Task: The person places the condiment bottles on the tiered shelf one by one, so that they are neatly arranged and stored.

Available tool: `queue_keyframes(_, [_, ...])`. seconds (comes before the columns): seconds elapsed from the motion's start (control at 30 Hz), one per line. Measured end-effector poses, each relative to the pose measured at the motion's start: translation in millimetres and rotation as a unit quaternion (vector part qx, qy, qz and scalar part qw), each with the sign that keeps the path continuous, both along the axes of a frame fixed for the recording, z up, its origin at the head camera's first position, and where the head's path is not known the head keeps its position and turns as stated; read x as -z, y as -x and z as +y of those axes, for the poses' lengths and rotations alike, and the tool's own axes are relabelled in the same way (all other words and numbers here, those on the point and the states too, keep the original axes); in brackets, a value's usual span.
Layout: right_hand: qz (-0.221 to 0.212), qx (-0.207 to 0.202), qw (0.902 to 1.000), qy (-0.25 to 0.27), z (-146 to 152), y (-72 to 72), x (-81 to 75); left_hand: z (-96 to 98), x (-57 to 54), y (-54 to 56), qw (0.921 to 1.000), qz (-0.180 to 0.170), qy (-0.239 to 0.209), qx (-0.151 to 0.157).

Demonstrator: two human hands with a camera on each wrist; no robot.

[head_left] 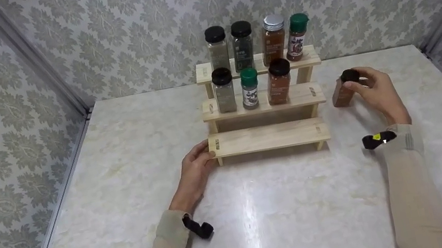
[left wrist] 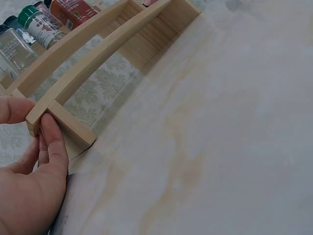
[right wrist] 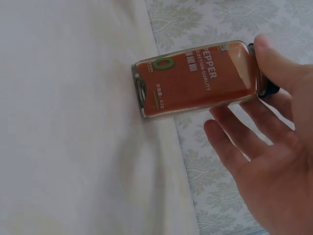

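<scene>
A three-tier wooden spice rack (head_left: pixel 269 137) stands on the table. My left hand (head_left: pixel 195 169) pinches the left end of its lowest shelf; in the left wrist view the thumb and fingers (left wrist: pixel 55 142) lie on either side of the board's corner. To the right of the rack, my right hand (head_left: pixel 378 89) holds a pepper jar (head_left: pixel 342 93) of reddish-brown powder by its black cap. The jar (right wrist: pixel 198 81) leans in the head view, its base close over the tabletop. Its label reads PEPPER in the right wrist view.
Several spice jars stand on the upper tiers: a silver-capped jar (head_left: pixel 274 41) and a green-capped one (head_left: pixel 296 40) on top, a small green-capped jar (head_left: pixel 250 91) and a black-capped red jar (head_left: pixel 279 84) in the middle. Patterned wall panels (head_left: pixel 132 35) enclose the table (head_left: pixel 135 125).
</scene>
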State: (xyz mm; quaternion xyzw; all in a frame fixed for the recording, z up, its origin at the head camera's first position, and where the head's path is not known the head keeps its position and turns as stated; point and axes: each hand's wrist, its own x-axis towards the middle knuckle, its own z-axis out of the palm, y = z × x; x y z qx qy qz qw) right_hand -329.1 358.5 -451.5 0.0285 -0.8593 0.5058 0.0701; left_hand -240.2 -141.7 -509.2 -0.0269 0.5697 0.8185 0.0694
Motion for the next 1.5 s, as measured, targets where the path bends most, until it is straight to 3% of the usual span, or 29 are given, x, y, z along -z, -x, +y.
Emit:
queue_keyframes(0.23, [0.041,0.020,0.9980,-0.044,-7.3,2.2,4.5,-1.1,0.9,-2.1,1.0000,0.001,0.006,-0.001])
queue_keyframes(0.4, [0.051,0.030,0.9972,-0.045,-11.5,2.2,4.8,-2.3,3.0,-4.7,0.9999,0.004,0.006,-0.009])
queue_keyframes(0.8, [0.117,0.064,0.9909,-0.021,-20.3,-3.4,-24.6,-3.1,1.7,-2.2,0.9999,0.003,0.014,-0.005])
queue_keyframes(1.1, [0.204,0.079,0.9752,-0.031,-33.6,-13.8,-57.6,-2.9,-2.8,-1.3,0.9998,0.008,0.013,-0.010])
queue_keyframes(1.5, [0.315,0.061,0.9470,-0.020,-52.1,-28.4,-88.7,-2.5,-2.0,0.5,0.9999,0.010,0.006,0.000])
